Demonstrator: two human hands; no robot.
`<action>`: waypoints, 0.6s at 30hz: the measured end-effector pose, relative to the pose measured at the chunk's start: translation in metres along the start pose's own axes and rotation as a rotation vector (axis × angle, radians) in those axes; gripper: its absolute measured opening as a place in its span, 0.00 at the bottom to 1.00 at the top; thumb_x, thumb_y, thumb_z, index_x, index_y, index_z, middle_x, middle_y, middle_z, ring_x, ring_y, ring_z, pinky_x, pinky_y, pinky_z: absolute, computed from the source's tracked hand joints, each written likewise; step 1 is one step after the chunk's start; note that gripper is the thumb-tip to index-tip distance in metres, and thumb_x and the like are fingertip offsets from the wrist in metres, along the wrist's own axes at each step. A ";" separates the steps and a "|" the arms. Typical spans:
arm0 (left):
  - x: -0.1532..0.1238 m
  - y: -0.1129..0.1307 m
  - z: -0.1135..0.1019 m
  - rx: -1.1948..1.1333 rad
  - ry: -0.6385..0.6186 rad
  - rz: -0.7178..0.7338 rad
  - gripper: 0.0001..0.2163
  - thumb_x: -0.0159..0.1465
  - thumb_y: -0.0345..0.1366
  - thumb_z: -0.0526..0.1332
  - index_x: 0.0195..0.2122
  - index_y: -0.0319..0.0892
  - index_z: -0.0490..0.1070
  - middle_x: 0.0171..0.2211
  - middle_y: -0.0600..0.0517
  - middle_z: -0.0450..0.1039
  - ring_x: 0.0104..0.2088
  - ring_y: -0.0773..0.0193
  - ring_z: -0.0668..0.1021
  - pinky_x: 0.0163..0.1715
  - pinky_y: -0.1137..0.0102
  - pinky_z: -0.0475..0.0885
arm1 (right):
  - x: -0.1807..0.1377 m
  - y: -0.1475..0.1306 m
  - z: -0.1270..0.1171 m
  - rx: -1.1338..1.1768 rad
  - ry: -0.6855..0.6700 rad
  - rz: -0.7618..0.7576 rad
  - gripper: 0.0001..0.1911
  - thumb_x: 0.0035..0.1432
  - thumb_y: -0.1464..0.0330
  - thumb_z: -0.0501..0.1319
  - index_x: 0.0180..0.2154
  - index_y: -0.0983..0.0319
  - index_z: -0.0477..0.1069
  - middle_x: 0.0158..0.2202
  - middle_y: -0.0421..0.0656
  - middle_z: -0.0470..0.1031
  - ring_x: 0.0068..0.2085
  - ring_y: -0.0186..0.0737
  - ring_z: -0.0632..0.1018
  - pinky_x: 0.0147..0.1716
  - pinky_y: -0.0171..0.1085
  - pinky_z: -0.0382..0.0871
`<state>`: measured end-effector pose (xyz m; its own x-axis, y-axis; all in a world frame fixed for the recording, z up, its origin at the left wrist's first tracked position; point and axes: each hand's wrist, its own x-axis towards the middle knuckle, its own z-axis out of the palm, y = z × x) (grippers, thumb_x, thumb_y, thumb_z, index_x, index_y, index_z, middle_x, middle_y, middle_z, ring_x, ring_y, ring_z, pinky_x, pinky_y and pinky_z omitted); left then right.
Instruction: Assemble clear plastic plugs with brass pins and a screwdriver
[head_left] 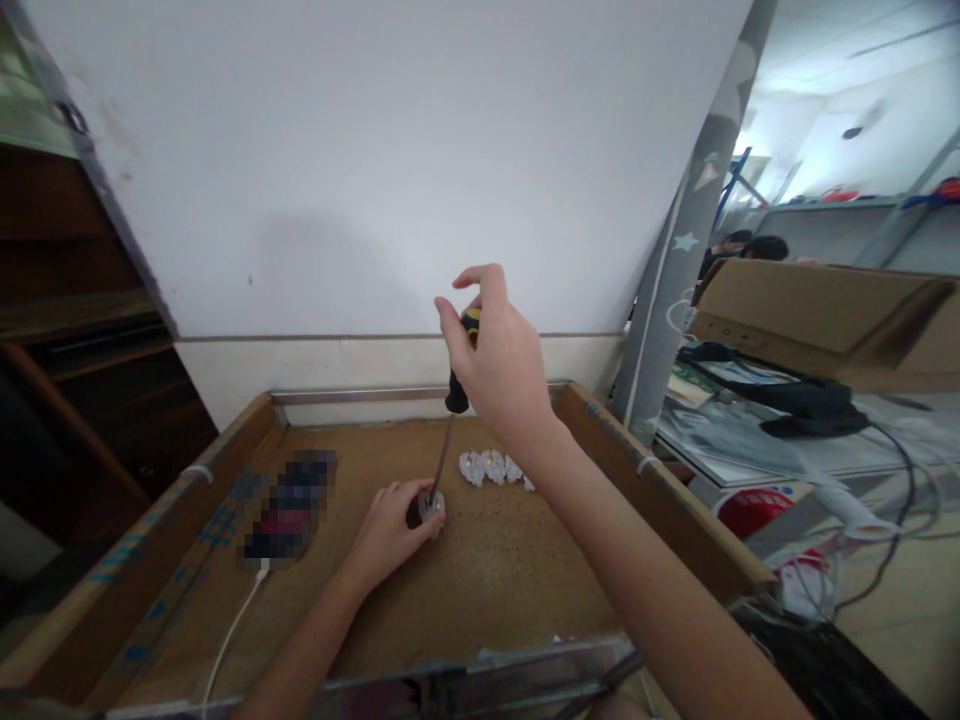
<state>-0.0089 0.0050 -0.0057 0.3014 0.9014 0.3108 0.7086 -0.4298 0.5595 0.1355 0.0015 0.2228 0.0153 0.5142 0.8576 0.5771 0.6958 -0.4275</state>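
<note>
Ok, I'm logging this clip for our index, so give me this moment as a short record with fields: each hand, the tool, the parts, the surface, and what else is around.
left hand: rests on the tray, pinching a small clear part
right hand: raised, gripping the screwdriver handle from above
screwdriver: near upright, black handle, tip down on the small clear part
spare parts: row of similar clear pieces, behind the left hand
tray: brown board with raised wooden rim
white cable: runs to a blurred item at left
cardboard box: on the cluttered bench at right
</note>
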 end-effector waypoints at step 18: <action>0.000 -0.004 0.004 -0.057 0.042 0.043 0.16 0.58 0.43 0.60 0.46 0.43 0.69 0.41 0.48 0.74 0.41 0.57 0.75 0.42 0.63 0.69 | -0.002 -0.009 -0.005 -0.242 -0.053 -0.012 0.07 0.59 0.74 0.50 0.41 0.63 0.62 0.36 0.47 0.66 0.35 0.39 0.70 0.34 0.38 0.61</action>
<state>-0.0092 0.0073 -0.0109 0.3026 0.8796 0.3671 0.6580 -0.4714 0.5872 0.1340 -0.0085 0.2265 -0.0317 0.5369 0.8430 0.7559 0.5647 -0.3312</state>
